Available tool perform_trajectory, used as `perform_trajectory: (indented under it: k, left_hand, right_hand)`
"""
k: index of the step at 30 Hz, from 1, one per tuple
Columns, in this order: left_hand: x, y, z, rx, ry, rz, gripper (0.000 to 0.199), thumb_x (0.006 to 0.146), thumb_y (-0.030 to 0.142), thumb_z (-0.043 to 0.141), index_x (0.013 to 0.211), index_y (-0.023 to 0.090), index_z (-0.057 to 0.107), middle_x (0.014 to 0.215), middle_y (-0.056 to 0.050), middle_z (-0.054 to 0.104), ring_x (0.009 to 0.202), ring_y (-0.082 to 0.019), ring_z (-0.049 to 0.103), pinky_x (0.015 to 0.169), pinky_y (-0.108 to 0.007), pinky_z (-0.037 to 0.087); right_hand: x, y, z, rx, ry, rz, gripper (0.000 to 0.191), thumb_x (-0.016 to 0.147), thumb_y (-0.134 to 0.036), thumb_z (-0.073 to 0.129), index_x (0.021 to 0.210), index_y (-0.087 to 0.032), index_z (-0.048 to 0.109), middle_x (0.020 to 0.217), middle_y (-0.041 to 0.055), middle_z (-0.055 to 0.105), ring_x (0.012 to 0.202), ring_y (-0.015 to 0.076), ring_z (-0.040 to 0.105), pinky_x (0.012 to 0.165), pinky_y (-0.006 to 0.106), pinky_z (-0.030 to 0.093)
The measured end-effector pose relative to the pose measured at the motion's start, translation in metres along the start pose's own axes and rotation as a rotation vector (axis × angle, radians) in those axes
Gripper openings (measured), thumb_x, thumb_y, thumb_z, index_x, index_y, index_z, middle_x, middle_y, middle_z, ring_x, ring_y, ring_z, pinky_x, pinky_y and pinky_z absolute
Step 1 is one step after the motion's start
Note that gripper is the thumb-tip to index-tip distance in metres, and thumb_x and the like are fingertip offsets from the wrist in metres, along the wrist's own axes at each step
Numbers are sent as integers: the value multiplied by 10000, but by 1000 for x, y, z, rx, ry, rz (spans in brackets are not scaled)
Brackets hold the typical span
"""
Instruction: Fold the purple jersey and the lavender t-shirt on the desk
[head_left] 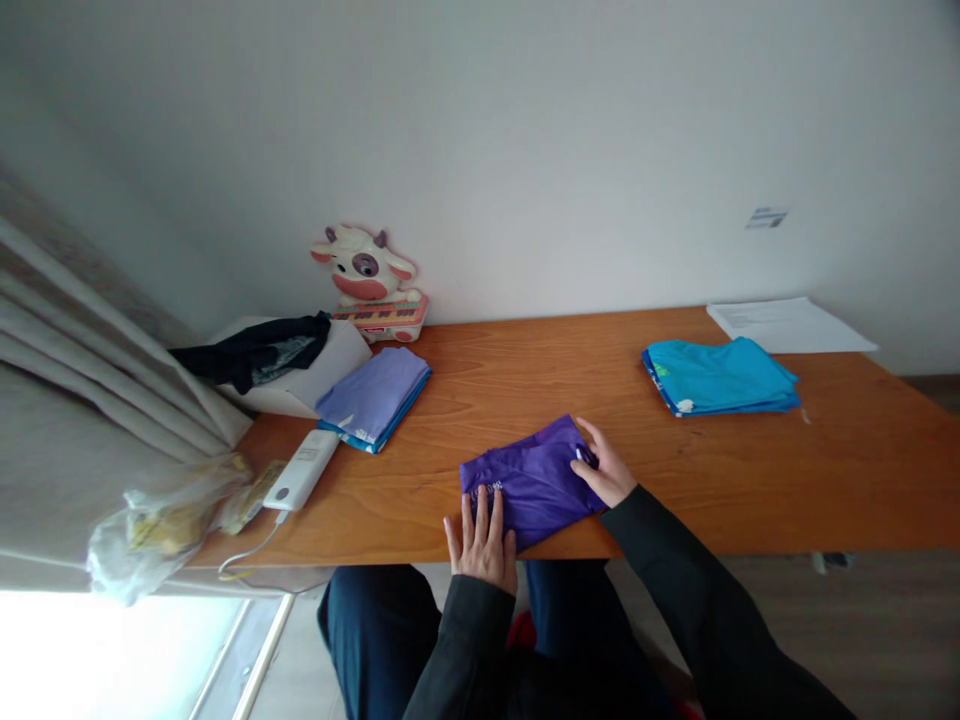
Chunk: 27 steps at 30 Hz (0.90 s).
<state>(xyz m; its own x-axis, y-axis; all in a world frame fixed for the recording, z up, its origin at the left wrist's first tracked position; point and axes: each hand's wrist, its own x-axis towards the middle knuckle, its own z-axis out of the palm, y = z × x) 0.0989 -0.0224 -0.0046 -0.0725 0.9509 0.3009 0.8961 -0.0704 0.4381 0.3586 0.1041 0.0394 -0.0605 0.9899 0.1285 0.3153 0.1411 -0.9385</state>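
Note:
A folded purple garment [536,480] with small white print lies near the front edge of the wooden table. My left hand [482,540] rests flat on its near left part, fingers stretched out and slightly spread. At the garment's right end is my right hand [604,468], its thumb on top of the cloth and the index finger along the far right corner. The other right fingers are hidden behind or under the fabric, and the hand appears to grip that edge.
On the wooden table [525,370], a lilac-and-blue folded stack [379,392] lies left, turquoise folded clothes [720,375] right. Papers [787,325], a cow toy keyboard [375,290], a white box [330,370] with dark cloth [262,350], a corded white device [302,470] and plastic bag [161,520] surround them.

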Motion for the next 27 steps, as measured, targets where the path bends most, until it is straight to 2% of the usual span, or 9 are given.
perform_trajectory:
  k: [4, 8, 10, 14, 17, 19, 21, 24, 27]
  left_hand:
    - [1, 1, -2, -14, 18, -20, 764, 1038, 242, 541, 1750, 392, 308, 1777, -57, 389, 1688, -398, 266, 1374, -737, 106]
    - [10, 11, -10, -58, 5, -8, 740, 1062, 267, 513, 1764, 357, 296, 1797, -66, 344, 1707, -395, 186, 1369, -752, 93]
    - [17, 17, -13, -88, -10, 19, 739, 1067, 282, 517, 1769, 333, 293, 1797, -83, 347, 1710, -401, 177, 1363, -762, 115]
    - [29, 25, -9, -109, 31, 63, 777, 1060, 301, 551, 1779, 325, 259, 1791, -85, 368, 1711, -394, 185, 1376, -729, 161]
    - [32, 27, -2, -109, 43, 72, 786, 1055, 322, 559, 1781, 324, 255, 1793, -74, 366, 1714, -386, 174, 1391, -704, 132]
    - [31, 27, 3, -92, 22, 66, 778, 1047, 336, 571, 1773, 311, 293, 1794, -72, 362, 1715, -391, 176, 1398, -692, 106]
    - [29, 27, 7, -53, -5, 54, 758, 1038, 353, 587, 1755, 288, 353, 1788, -78, 374, 1708, -397, 212, 1402, -678, 79]
    - [24, 27, 13, 20, -16, 55, 713, 1039, 367, 580, 1725, 251, 427, 1774, -89, 399, 1687, -393, 293, 1404, -658, 57]
    - [22, 25, 15, 37, 8, 80, 697, 1039, 337, 570, 1718, 241, 446, 1771, -93, 406, 1679, -392, 317, 1403, -660, 64]
  right_hand:
    - [-2, 5, 3, -250, 38, -33, 752, 896, -307, 660, 1637, -243, 542, 1581, 136, 650, 1424, 378, 654, 1260, 622, 470]
    - [-1, -2, 5, -234, -6, -172, 617, 1011, -287, 547, 1627, -306, 567, 1623, 58, 626, 1489, 303, 611, 1301, 539, 452]
    - [3, -2, 8, -256, -34, -215, 633, 1018, -293, 544, 1651, -318, 534, 1631, 47, 617, 1511, 297, 587, 1304, 540, 446]
    - [9, 9, 13, -516, 47, -136, 831, 931, -377, 675, 1695, -157, 434, 1592, 218, 611, 1440, 446, 607, 1219, 678, 467]
    - [5, 13, 14, -724, 90, -23, 730, 916, -473, 735, 1514, -82, 585, 1417, 305, 680, 1326, 491, 649, 1139, 660, 501]
    - [0, 8, 15, -832, 59, 19, 505, 939, -494, 730, 1308, -152, 687, 1231, 253, 743, 1202, 444, 699, 1078, 590, 536]
    - [-3, 0, 18, -893, 19, 27, 304, 954, -455, 725, 1132, -210, 703, 1101, 199, 753, 1099, 390, 716, 1025, 527, 553]
    - [-5, -10, 27, -833, -26, -6, 130, 945, -323, 701, 1025, -229, 660, 1097, 177, 738, 1089, 353, 707, 1011, 476, 552]
    - [-2, -11, 33, -562, -59, 17, 126, 946, -263, 656, 1062, -253, 608, 1083, 111, 745, 1067, 303, 723, 999, 436, 558]
